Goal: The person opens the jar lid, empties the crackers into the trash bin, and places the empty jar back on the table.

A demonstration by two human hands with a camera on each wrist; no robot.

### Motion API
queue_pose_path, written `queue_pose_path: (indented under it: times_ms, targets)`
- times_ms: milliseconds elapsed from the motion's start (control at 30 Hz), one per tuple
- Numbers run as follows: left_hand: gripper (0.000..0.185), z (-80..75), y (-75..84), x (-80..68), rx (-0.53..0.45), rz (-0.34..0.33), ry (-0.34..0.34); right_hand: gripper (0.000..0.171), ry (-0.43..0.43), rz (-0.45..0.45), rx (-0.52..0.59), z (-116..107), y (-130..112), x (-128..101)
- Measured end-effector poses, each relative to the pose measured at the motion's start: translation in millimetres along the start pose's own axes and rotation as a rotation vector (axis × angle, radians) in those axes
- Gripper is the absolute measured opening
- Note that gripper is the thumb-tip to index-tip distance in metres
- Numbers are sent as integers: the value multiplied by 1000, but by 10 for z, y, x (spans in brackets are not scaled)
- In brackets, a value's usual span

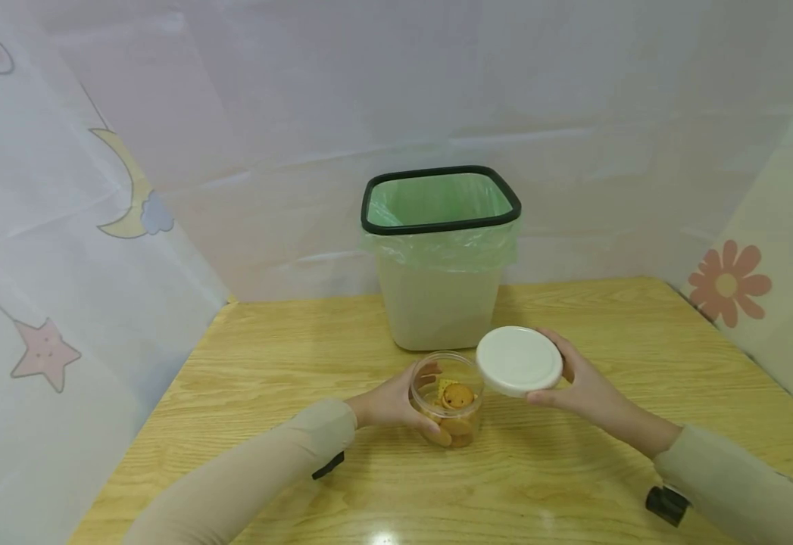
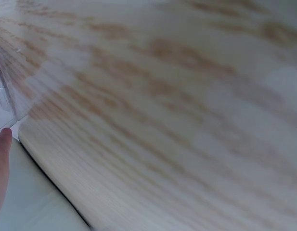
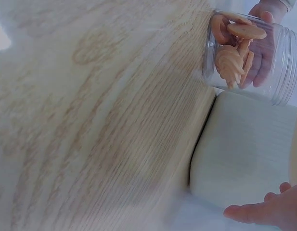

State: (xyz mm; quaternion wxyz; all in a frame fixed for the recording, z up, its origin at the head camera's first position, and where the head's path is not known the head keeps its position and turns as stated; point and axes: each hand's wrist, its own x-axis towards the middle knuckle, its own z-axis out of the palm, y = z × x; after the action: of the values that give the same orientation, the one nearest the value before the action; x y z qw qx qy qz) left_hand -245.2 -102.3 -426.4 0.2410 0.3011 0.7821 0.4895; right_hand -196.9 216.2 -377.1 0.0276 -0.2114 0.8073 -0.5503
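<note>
Wooden bench (image 1: 266,356) before a lined bin (image 1: 440,257): left hand (image 1: 392,401) wraps the light, rigid, probably slick cookie jar (image 1: 447,400) mid-wall, right hand (image 1: 583,382) pinching its flat white lid (image 1: 519,361) by the rim, just right of the mouth.

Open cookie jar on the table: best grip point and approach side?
Probably the clear side wall of the cookie jar, from its left, as the left hand does now: it stands upright, round, mouth open, so fingers wrap the wall. The right hand holds the white lid at the right of the jar, and the bin stands behind it.
</note>
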Motion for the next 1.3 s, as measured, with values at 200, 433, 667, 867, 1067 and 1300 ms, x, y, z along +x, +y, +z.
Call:
queue_pose_path:
  times_ms: [200, 433, 667, 867, 1067, 1300]
  targets:
    - [105, 2, -4, 12, 17, -5, 6, 102, 14, 8, -28, -29, 57, -39]
    - [105, 6, 9, 4, 20, -13, 8, 103, 27, 22, -50, -61, 117, -89]
    - [105, 6, 0, -4, 13, -1, 21, 104, 29, 22, -91, -79, 196, -116]
    - [103, 4, 14, -17, 16, 6, 22, 104, 29, 48, -95, -97, 246, -152]
    - [103, -4, 20, -23, 20, 4, 10, 105, 27, 63, -97, -100, 286, -185]
    - [104, -11, 24, -20, 22, -7, 6, 105, 8, 104, -105, -98, 344, -224]
